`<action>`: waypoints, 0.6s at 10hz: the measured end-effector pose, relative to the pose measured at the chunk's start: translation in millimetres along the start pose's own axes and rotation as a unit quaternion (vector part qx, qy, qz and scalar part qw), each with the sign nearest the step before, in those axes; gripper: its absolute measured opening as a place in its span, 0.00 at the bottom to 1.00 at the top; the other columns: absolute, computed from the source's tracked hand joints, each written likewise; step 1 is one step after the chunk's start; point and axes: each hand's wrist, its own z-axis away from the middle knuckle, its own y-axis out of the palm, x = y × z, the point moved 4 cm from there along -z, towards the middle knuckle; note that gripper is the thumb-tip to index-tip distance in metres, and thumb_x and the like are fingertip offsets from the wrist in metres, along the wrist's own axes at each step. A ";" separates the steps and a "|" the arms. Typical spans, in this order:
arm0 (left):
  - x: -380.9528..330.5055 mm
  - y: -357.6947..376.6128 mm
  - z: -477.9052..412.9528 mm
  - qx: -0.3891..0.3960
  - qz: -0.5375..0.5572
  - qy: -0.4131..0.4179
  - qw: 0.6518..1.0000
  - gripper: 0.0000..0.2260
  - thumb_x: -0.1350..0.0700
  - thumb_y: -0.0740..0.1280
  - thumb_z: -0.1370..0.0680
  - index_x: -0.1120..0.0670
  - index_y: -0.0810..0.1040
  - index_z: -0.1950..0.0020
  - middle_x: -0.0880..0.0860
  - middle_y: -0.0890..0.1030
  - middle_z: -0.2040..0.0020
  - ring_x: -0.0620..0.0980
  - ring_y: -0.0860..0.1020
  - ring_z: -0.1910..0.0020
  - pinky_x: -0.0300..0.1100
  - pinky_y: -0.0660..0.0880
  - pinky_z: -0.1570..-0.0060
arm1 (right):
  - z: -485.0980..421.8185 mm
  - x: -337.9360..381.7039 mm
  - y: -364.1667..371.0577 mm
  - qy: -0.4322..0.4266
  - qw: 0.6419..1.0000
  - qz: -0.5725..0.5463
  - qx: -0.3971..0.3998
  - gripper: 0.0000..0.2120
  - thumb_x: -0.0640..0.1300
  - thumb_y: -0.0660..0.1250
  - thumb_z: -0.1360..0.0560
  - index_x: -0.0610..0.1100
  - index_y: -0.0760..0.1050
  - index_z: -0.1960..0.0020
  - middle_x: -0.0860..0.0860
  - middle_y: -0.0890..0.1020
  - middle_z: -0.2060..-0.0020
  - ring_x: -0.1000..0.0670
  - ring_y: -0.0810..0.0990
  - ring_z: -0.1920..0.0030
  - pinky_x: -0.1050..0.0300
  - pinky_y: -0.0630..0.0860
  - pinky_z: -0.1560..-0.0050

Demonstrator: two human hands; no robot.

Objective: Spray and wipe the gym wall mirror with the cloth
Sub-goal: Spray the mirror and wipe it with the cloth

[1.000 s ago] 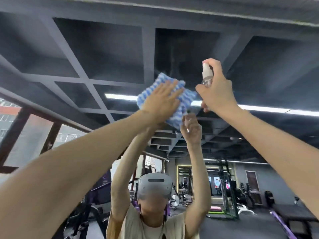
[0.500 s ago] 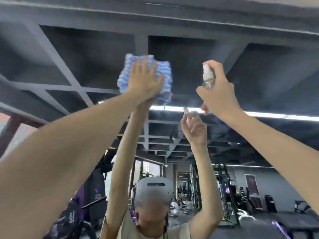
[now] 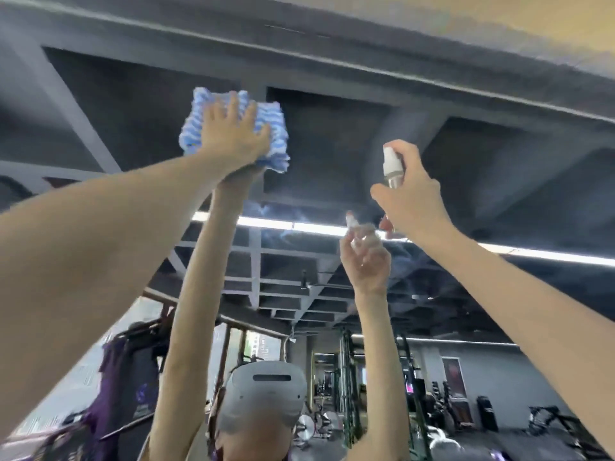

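Observation:
The wall mirror [image 3: 332,144] fills the view and reflects the dark gridded ceiling, the gym and me with both arms raised. My left hand [image 3: 233,131] presses a blue-and-white striped cloth [image 3: 276,138] flat against the glass high up, fingers spread over it. My right hand [image 3: 412,191] grips a small clear spray bottle with a white nozzle [image 3: 391,166], held upright near the glass to the right of the cloth, forefinger over the top. Faint wet smears [image 3: 286,234] show on the glass below the cloth.
The mirror's top edge [image 3: 466,84] runs across just above my hands, with a pale wall above it. Reflected gym racks [image 3: 349,377] and machines [image 3: 549,424] show low down. A light strip [image 3: 299,226] is reflected between my arms.
My left hand has slid the cloth left and upward across the glass. My right hand with the bottle has dropped slightly and stays to the right.

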 end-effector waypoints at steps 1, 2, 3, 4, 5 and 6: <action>-191.5 -225.0 188.2 0.096 -0.018 0.152 0.984 0.28 0.40 0.49 0.19 0.49 0.54 0.21 0.57 0.51 0.20 0.60 0.50 0.22 0.52 0.42 0.26 | 3.9 -5.8 -15.8 0.009 0.999 0.007 -0.045 0.23 0.39 0.62 0.24 0.55 0.63 0.33 0.47 0.75 0.54 0.41 0.80 0.68 0.53 0.79 0.72; -250.0 -211.4 222.4 0.160 0.043 0.284 0.944 0.25 0.42 0.50 0.17 0.47 0.51 0.21 0.54 0.48 0.20 0.57 0.48 0.22 0.49 0.43 0.24 | 16.9 -17.6 -36.3 0.037 0.996 0.024 -0.076 0.22 0.39 0.62 0.24 0.54 0.63 0.33 0.50 0.73 0.59 0.39 0.79 0.67 0.43 0.81 0.64; -237.5 -216.7 228.7 0.111 0.043 0.292 0.949 0.25 0.43 0.48 0.17 0.48 0.54 0.21 0.55 0.51 0.20 0.57 0.51 0.22 0.49 0.46 0.25 | 35.8 -30.5 -56.8 0.070 0.994 0.064 -0.062 0.22 0.39 0.61 0.24 0.55 0.62 0.34 0.51 0.71 0.60 0.43 0.75 0.72 0.42 0.81 0.64; -196.3 -216.2 202.1 0.078 0.052 0.147 0.985 0.28 0.44 0.45 0.20 0.53 0.58 0.22 0.61 0.54 0.22 0.61 0.53 0.23 0.50 0.47 0.26 | 55.0 -39.6 -78.2 0.090 0.991 0.098 -0.029 0.24 0.38 0.59 0.24 0.58 0.61 0.33 0.51 0.72 0.59 0.46 0.74 0.75 0.44 0.82 0.68; -223.9 -220.3 225.0 0.103 0.054 0.203 0.972 0.23 0.49 0.51 0.16 0.53 0.57 0.21 0.60 0.52 0.21 0.59 0.51 0.22 0.48 0.44 0.26 | 75.8 -47.0 -99.6 0.104 0.987 0.124 -0.015 0.25 0.37 0.60 0.24 0.58 0.61 0.33 0.49 0.74 0.59 0.44 0.76 0.75 0.46 0.82 0.69; -291.4 -234.5 309.6 0.075 0.074 0.399 0.911 0.22 0.49 0.52 0.17 0.54 0.66 0.25 0.61 0.63 0.24 0.61 0.62 0.26 0.52 0.55 0.26 | 102.7 -55.6 -110.2 0.152 0.985 0.059 -0.056 0.22 0.37 0.61 0.24 0.56 0.63 0.35 0.47 0.74 0.54 0.43 0.75 0.74 0.47 0.82 0.70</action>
